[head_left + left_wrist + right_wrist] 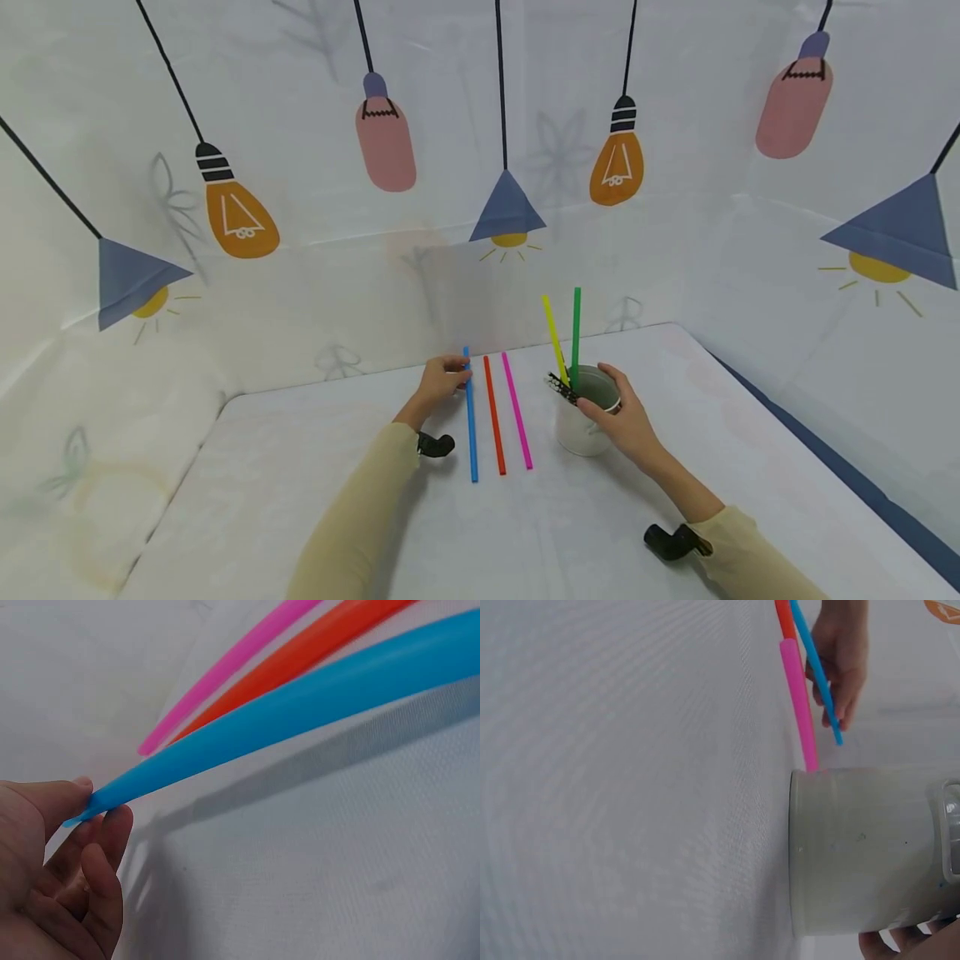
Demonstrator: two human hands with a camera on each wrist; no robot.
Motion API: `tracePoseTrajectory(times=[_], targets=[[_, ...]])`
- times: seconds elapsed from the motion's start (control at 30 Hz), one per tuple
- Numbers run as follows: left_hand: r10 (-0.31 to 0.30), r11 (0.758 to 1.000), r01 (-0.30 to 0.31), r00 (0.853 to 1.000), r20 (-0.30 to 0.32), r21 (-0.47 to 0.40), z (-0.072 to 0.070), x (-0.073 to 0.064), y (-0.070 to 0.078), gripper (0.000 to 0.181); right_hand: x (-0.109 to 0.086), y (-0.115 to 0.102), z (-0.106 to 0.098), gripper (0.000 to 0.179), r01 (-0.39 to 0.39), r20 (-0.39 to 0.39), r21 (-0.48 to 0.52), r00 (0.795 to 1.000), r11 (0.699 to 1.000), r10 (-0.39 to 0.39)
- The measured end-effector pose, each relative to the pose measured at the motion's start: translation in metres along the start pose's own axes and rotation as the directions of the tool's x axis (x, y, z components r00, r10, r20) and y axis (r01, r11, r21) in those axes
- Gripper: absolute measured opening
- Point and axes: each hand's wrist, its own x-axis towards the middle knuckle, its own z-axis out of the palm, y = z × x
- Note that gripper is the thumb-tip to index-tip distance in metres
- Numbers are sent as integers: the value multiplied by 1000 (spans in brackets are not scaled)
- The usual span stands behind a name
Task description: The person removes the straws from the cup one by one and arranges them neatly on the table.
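Note:
My left hand [442,379] pinches the far end of a blue straw [247,727] between thumb and fingertips; in the left wrist view that end is raised off the white cloth. Beside it on the table lie a red straw [494,417] and a pink straw [517,412], roughly side by side. With my right hand [626,421] I grip a small pale metal bucket [870,847], thumb at the rim and fingers round its side. A yellow straw [555,337] and a green straw [576,333] stand in the bucket, near a black-and-white patterned piece [561,388] at its rim.
A white cloth covers the table [247,483]. Close behind its back edge hangs a white curtain [300,317] printed with lamps and bulbs, which also closes in both sides. Black wrist mounts [437,445] stick out from both sleeves.

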Motion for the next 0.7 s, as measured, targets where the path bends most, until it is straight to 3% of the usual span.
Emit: tracePoseTrajectory(times=[0.2,0.7], targets=[[-12,1000,12,1000,18,-19,1,5,-8,30,-2,-4,0,76,-15,3,3,1000,1000,15],[-91,994,90,996,15,56,4,7,-10,28,-2,-1,1,77,-16,-6,1,1000,1000,16]])
